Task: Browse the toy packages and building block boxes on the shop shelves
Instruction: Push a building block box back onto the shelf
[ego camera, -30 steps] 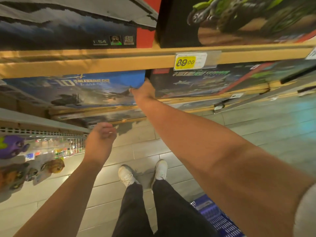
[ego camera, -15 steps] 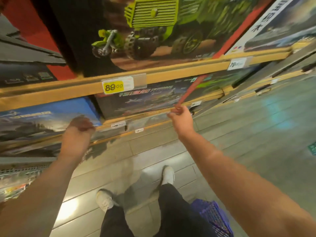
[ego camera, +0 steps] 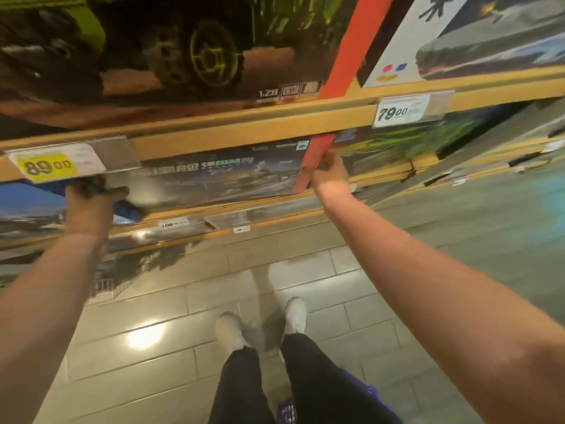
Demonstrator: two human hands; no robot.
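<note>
A dark building block box [ego camera: 220,175] with a red right edge stands on the middle shelf. My right hand [ego camera: 328,172] grips that red edge at the box's right end. My left hand [ego camera: 91,206] holds the box's left end, where it meets a blue box [ego camera: 27,206]; the fingers are curled over the corner. Above, on the upper shelf, a large box showing a green off-road vehicle [ego camera: 171,53] stands beside a white-and-grey box [ego camera: 477,41].
Wooden shelf rails carry a yellow 89.00 price tag [ego camera: 49,166] and a white 79.00 tag [ego camera: 397,111]. More boxes fill the lower shelf [ego camera: 195,228]. Tiled floor lies below, with my shoes [ego camera: 293,313] and a purple basket [ego camera: 290,411] near my legs.
The view has shifted right and closer to the shelves. My right hand rose to the dark box's red edge, and my left hand moved up to its left corner.
</note>
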